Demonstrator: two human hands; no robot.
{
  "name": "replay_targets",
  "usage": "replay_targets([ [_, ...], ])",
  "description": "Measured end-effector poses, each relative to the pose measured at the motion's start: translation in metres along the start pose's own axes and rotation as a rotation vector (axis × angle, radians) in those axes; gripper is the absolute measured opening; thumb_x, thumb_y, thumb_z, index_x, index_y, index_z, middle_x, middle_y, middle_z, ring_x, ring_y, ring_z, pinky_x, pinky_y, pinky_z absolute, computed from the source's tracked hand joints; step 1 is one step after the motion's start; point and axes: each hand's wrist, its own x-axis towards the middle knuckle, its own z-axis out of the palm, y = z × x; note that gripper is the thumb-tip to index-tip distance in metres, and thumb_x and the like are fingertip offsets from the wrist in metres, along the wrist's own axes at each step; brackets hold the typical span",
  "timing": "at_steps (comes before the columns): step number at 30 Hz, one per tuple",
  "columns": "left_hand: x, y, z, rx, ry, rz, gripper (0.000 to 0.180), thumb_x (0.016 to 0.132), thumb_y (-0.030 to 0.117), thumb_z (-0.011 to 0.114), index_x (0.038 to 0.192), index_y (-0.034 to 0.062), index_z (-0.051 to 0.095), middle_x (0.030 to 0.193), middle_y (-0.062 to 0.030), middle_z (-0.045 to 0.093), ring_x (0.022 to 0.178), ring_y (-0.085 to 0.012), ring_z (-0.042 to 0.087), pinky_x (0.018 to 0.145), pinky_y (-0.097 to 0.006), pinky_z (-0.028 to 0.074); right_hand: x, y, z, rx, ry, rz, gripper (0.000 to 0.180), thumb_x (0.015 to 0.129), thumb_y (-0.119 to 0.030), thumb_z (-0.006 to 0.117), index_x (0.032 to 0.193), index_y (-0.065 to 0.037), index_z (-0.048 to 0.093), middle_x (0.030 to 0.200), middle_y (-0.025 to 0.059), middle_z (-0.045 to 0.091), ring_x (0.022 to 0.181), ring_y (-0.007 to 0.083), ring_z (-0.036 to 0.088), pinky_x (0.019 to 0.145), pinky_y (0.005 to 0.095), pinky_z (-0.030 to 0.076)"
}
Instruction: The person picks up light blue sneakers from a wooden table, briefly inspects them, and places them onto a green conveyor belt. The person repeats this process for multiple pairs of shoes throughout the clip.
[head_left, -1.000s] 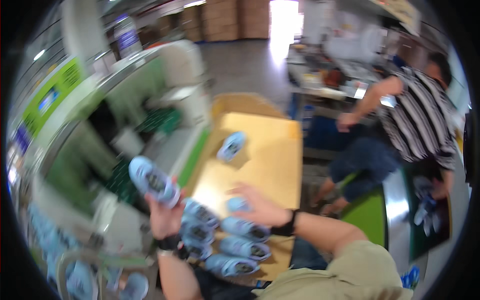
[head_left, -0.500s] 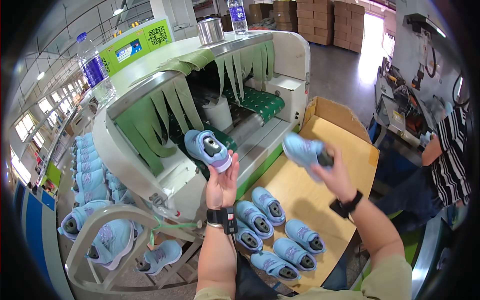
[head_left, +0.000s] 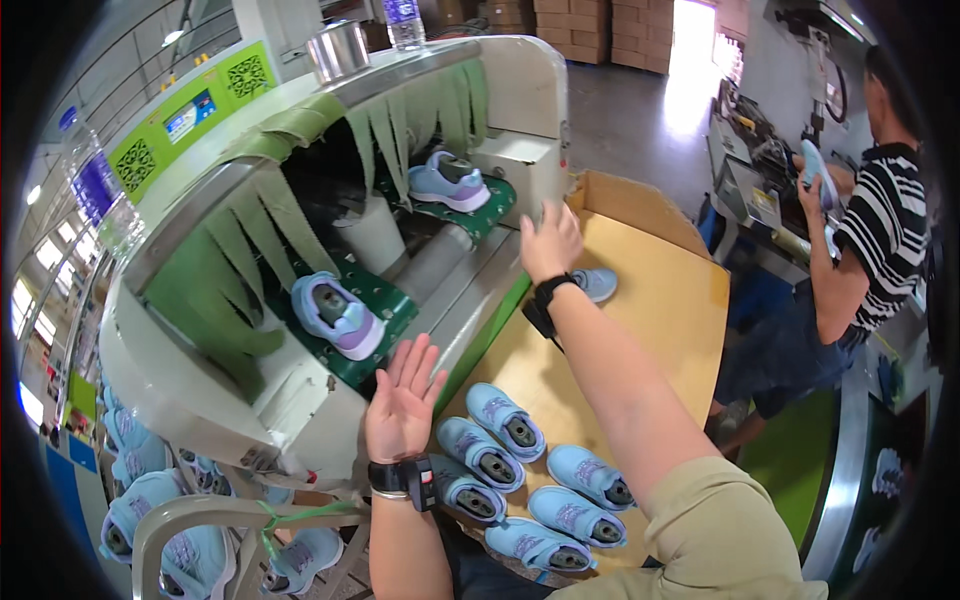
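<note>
Down at the near edge, five light-blue shoes lie in a cluster on the yellow-brown table, toes pointing up and to the left. Just left of them the left hand is up with an open palm, fingers spread, holding nothing. It hovers right beside the near blue-and-lilac shoe, which sits on the green conveyor belt under the hanging green strip curtains. Further out, the right hand stretches over the machine's edge, fingers loosely open and empty. A single blue shoe rests on the table just beside its wrist. Beyond, a second shoe rides the belt deeper in the tunnel. Off to the right, a person in a striped shirt sits at another bench.
</note>
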Motion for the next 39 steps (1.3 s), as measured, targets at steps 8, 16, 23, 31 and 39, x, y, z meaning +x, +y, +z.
replay_targets([
  [8, 0.002, -0.013, -0.002, 0.03, -0.057, -0.079, 0.057, 0.106, 0.036, 0.036, 0.15, 0.0007, 0.029, 0.158, -0.0188, 0.025, 0.145, -0.0303, 0.028, 0.117, -0.046, 0.028, -0.055, 0.143, -0.084, 0.129, -0.842, -0.289, 0.045, 0.065, -0.009, 0.073, 0.108, -0.012, 0.061, 0.129, 0.0213, 0.045, 0.119, 0.0401, 0.045, 0.105, 0.0404, 0.039],
  [16, -0.006, -0.038, -0.001, 0.05, -0.011, -0.136, 0.055, 0.104, 0.028, 0.041, 0.15, 0.0018, 0.028, 0.154, -0.0205, 0.033, 0.141, -0.034, 0.035, 0.115, -0.047, 0.03, -0.17, 0.118, -0.224, 0.445, -0.925, 0.043, 0.079, 0.072, -0.013, 0.071, 0.142, -0.006, 0.036, 0.129, 0.0217, 0.053, 0.122, 0.0366, 0.053, 0.104, 0.0389, 0.042],
  [23, -0.016, -0.059, 0.016, 0.19, -0.087, -0.345, 0.072, 0.099, 0.041, 0.054, 0.154, 0.0083, 0.02, 0.156, -0.0168, 0.029, 0.137, -0.0326, 0.039, 0.106, -0.049, 0.04, -0.141, 0.047, -0.237, 0.67, -0.764, -0.001, 0.091, 0.083, -0.02, 0.075, 0.152, -0.006, 0.018, 0.137, 0.0252, 0.045, 0.127, 0.0311, 0.049, 0.105, 0.0374, 0.04],
  [31, -0.028, -0.031, 0.038, 0.055, -0.245, -0.308, 0.08, 0.086, 0.064, 0.058, 0.144, 0.0123, 0.041, 0.141, -0.0114, 0.052, 0.1, -0.0281, 0.066, 0.075, -0.037, 0.055, -0.167, 0.015, -0.313, 0.376, -0.982, -0.272, 0.068, 0.09, -0.018, 0.066, 0.147, -0.002, 0.032, 0.151, 0.0249, 0.033, 0.138, 0.0384, 0.036, 0.114, 0.0441, 0.03],
  [39, -0.004, -0.004, 0.017, 0.071, -0.011, 0.045, 0.054, 0.104, 0.042, 0.041, 0.143, 0.0055, 0.039, 0.145, -0.0125, 0.047, 0.113, -0.024, 0.061, 0.087, -0.032, 0.053, -0.27, 0.101, -0.321, 0.281, -0.997, -0.045, 0.072, 0.083, -0.01, 0.07, 0.145, -0.004, 0.034, 0.129, 0.0252, 0.052, 0.122, 0.0364, 0.052, 0.104, 0.0384, 0.041],
])
